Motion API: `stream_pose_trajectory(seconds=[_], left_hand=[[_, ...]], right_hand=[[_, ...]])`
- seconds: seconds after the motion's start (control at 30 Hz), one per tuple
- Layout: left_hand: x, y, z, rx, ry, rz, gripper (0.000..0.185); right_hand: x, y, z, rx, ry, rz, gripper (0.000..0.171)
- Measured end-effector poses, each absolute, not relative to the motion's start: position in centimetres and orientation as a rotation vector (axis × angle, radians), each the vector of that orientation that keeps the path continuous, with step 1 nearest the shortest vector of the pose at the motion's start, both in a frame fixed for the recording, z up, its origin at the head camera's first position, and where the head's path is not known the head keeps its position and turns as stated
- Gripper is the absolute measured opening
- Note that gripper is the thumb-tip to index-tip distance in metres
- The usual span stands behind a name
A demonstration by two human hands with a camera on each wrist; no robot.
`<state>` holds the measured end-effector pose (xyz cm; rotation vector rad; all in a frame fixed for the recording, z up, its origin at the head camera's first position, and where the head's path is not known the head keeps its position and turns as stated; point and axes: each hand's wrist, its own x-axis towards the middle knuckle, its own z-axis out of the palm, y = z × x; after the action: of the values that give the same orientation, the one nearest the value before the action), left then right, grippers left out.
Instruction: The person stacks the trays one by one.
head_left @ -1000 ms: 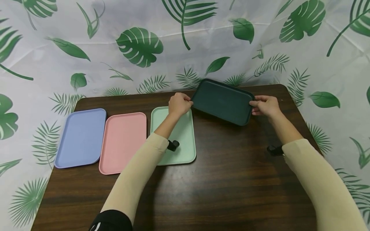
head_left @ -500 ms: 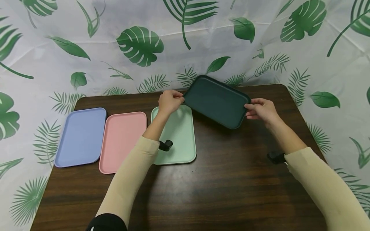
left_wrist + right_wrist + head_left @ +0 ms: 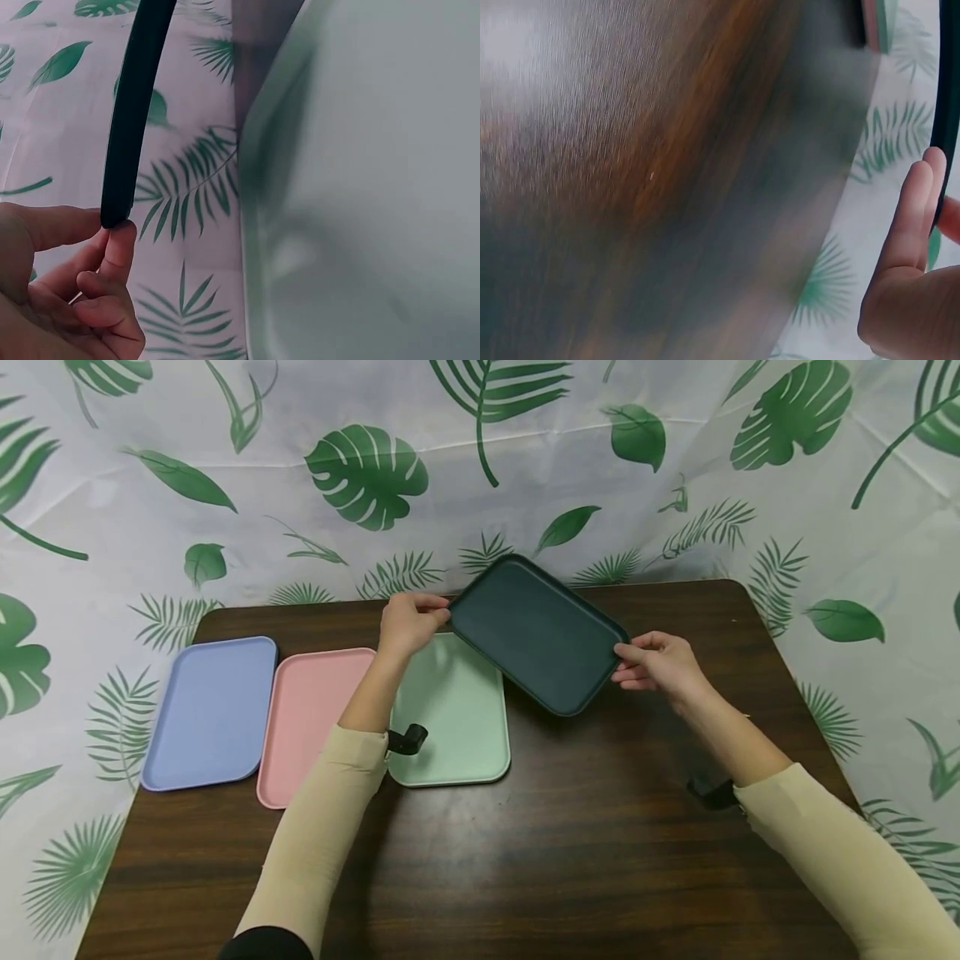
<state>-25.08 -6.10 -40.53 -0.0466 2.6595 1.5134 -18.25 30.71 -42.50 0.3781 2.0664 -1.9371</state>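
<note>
A dark green rectangular tray (image 3: 540, 635) is held in the air between both hands, turned at a slant over the back of the table. My left hand (image 3: 408, 622) pinches its left corner; in the left wrist view, the thumb and fingers grip the edge of the dark tray (image 3: 135, 120). At the opposite end my right hand (image 3: 660, 667) pinches the rim, thumb on top and fingers beneath. Partly under the raised tray and the left forearm lies a light green tray (image 3: 457, 718). To its left are a pink tray (image 3: 307, 710) and a blue tray (image 3: 213, 714).
The dark brown wooden table (image 3: 600, 843) carries all the trays lying flat. Behind it hangs a white cloth (image 3: 300, 410) with green leaf prints, close against the table's back edge.
Both hands have carried the dark green tray leftward, and it has turned further, its right end coming nearer. It now overlaps the light green tray's upper right corner in view. The other trays stay put.
</note>
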Motion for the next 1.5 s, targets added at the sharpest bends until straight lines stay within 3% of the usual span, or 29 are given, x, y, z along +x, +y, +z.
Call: stream_pose_trajectory(seconds=[0.6,1.5], left_hand=[[-24.7,-10.7,-39.8,-0.070,2.604,1.529,0.022],[-25.9,-13.1,-40.3,0.022,2.672,1.276,0.021]], right_hand=[[-14.9,26.3,-42.6,0.289,1.793,-1.924,0.021],[-10.1,20.0,-44.6,0.081,1.735,-1.662,0.027]])
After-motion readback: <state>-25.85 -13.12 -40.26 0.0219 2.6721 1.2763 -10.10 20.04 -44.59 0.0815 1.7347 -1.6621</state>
